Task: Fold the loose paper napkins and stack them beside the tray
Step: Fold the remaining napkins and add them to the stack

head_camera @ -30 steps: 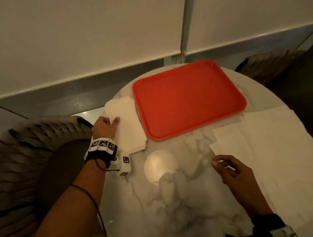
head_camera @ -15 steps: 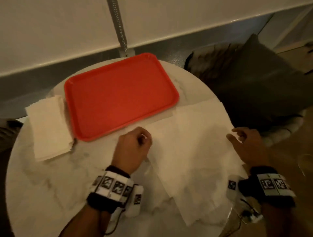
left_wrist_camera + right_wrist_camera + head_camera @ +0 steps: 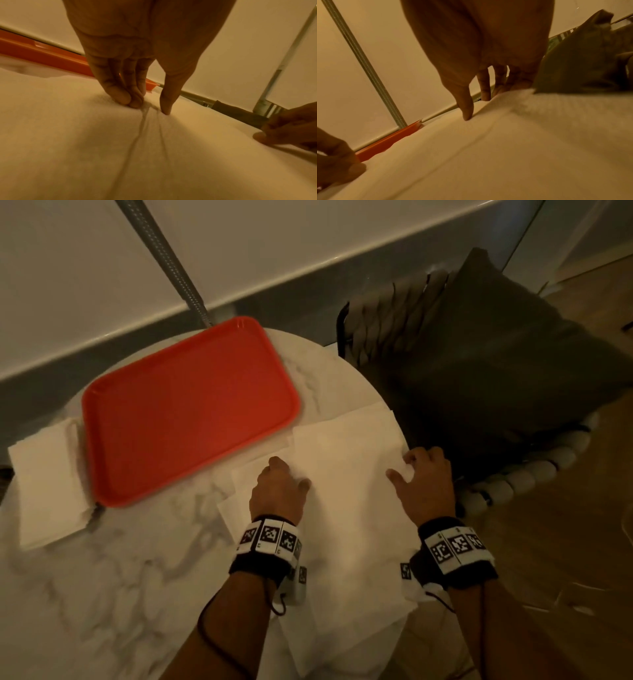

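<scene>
We look down on a round marble table (image 3: 113,594) set against a pale wall, with a dark cushioned chair (image 3: 489,378) just beyond its right edge. On the far half of the tabletop lies a red tray (image 3: 185,412), its inside bare. To the right of the tray, and reaching to the near right rim of the table, spreads a heap of loose paper napkins (image 3: 346,508), unfolded white sheets overlapping one another at slightly different angles; one corner of the heap runs close along the tray's near right edge. On the other side, touching the tray's left rim, sits the folded stack (image 3: 44,481), a neat pile of white squares with its near corner slightly fanned.

Our two hands rest on the top loose sheet. Our left hand (image 3: 279,491) is near the sheet's left edge; from the left wrist view its fingers (image 3: 120,94) are bunched close together and the thumb stands a little apart, all tips pushed down into the paper so that small wrinkles gather between them. Our right hand (image 3: 424,484) is at the sheet's far right corner by the table rim; the thumb presses down on top, the fingers (image 3: 485,86) are slightly parted and curl behind the raised paper edge, so the corner sits pinched between thumb and fingers.
</scene>
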{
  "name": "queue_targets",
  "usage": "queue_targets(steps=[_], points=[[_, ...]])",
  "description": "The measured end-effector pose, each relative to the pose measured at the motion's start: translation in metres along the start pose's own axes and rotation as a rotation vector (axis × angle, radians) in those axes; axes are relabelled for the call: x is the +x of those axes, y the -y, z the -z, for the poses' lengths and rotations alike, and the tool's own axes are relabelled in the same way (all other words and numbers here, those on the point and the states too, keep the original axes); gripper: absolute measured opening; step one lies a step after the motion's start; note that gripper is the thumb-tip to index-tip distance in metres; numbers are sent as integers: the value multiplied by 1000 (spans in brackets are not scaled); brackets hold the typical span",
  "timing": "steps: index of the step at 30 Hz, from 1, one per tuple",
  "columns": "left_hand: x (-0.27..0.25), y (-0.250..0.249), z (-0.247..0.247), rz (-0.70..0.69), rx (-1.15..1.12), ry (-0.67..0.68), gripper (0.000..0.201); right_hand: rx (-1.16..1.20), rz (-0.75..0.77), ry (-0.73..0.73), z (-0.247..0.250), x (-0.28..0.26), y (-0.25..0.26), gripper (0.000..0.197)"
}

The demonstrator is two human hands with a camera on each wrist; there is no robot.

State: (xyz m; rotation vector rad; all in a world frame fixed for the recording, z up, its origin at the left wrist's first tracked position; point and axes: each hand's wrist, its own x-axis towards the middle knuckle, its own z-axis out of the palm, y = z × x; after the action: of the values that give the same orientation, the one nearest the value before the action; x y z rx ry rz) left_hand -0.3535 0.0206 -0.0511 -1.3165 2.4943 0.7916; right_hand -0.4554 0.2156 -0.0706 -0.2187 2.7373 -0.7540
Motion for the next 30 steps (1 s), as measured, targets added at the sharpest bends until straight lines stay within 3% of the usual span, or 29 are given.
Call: queue_targets(steps=[8, 12, 15, 18, 23, 26, 30], points=[[-1, -4, 2, 97, -174, -23, 35, 24, 118, -55, 5, 6, 3, 17], [-19, -26, 16, 0, -271, -100, 30, 7, 156, -130, 10, 5, 4, 16], [-31, -55, 18, -107, -353, -77, 31, 133, 184, -117, 11, 1, 8, 14], [-37, -81, 8, -178, -340, -5, 32, 374, 53, -8, 11, 1, 11, 15], [-36, -101, -12, -243, -341, 92, 34, 516, -126, 115, 14, 5, -2, 25], [-35, -99, -19, -263, -309, 141, 43, 485, -148, 168, 17, 10, -8, 25], [-36, -76, -25, -299, -108, 108, 64, 465, -112, 186, 22, 12, -9, 8]])
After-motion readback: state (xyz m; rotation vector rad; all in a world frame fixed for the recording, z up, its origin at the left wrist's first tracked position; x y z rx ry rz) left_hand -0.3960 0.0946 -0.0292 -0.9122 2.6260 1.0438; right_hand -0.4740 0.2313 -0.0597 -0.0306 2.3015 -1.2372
